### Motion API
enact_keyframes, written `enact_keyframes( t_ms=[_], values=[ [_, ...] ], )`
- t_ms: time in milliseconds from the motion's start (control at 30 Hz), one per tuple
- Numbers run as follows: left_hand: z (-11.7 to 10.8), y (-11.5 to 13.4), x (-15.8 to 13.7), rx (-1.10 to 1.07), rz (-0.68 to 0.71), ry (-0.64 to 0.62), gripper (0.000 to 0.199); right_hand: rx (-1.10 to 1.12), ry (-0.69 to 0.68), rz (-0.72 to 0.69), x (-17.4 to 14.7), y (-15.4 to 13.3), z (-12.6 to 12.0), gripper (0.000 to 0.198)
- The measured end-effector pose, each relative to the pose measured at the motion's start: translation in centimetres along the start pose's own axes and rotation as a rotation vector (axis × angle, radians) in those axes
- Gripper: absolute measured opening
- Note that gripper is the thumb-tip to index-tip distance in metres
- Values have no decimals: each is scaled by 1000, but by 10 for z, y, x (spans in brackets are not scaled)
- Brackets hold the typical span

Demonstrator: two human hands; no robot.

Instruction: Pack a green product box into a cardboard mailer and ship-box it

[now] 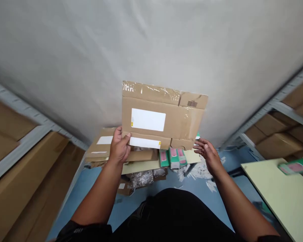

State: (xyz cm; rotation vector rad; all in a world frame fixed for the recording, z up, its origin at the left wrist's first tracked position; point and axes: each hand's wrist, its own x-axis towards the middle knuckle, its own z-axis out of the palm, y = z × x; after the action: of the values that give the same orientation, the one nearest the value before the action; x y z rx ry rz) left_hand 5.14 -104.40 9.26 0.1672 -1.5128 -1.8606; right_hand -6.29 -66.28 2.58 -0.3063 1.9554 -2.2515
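Note:
A flattened cardboard box (176, 121) with white labels and shiny clear tape along its upper flap is held up in front of me. My left hand (120, 146) grips its lower left corner, thumb on the near face and fingers behind. Beside the lower right corner is my right hand (205, 151), its fingers apart and its palm turned inward. The fingertips there are close to the cardboard edge; whether they touch it I cannot tell. Below the flattened box stand several green and pink boxes (174, 157) on a pale table.
More flattened cardboard (98, 149) is stacked at the table's left. Bubble wrap (141, 178) lies underneath, and white paper scraps (204, 171) litter the blue floor. Shelves with cartons (277, 141) flank both sides. A pale tabletop (280, 191) juts in at right, bearing a green box (296, 166).

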Motion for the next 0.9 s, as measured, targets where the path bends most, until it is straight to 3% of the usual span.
enact_keyframes(
  t_ms=[167,267,367,433,633,800,900],
  values=[
    [170,-79,-69,-41,-239,-367,50,-64,371,-89,-49,-43,-143,51],
    [253,-123,-102,15,-362,-656,56,-18,646,-85,-85,-51,-226,36],
    [331,-158,-123,92,-395,-960,61,-35,879,-70,-120,-44,-292,23],
    [384,-178,-134,94,-383,-1084,64,-109,981,-62,-141,-35,-325,21],
    [532,-233,-171,-19,-373,-1230,66,-205,1196,-1,-176,-14,-397,30],
    [627,-281,-202,-90,-403,-1466,62,-228,1211,61,-178,-11,-452,33],
    [674,-304,-218,-134,-411,-1563,63,-246,1290,85,-167,-10,-476,41]
  ],
)
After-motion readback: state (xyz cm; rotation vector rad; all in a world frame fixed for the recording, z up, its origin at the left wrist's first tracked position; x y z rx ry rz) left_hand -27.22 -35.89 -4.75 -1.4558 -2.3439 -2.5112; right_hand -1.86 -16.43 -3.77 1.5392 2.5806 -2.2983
